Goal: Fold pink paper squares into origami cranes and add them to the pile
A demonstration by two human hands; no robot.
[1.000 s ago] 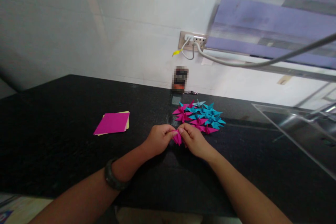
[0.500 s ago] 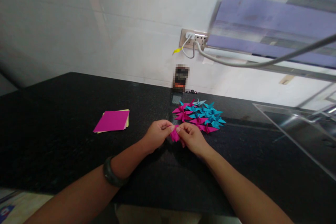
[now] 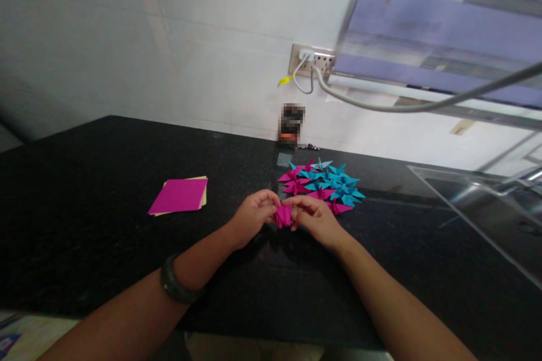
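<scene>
A small piece of folded pink origami paper (image 3: 283, 215) is between my two hands, above the dark counter. My left hand (image 3: 254, 215) pinches its left side between thumb and bent fingers. On the other side, my right hand (image 3: 317, 219) holds the paper's right edge near the thumb, its index finger reaching over the top. Parts of the fold are hidden by the fingertips. Just beyond my right hand lies a group of folded paper cranes, with pink cranes (image 3: 295, 186) at the left and front and blue cranes (image 3: 340, 181) at the right.
A stack of square paper (image 3: 180, 196), pink on top with yellow beneath, lies left on the black counter (image 3: 97, 225). A blurred-out upright object (image 3: 291, 126) stands against the wall. At right is a metal sink (image 3: 499, 220). A cable (image 3: 406, 106) runs from the wall socket (image 3: 324, 62).
My right hand's fingers have loosened and shifted slightly right, the index finger now straighter over the paper. More of the pink fold shows. My left hand keeps its pinch.
</scene>
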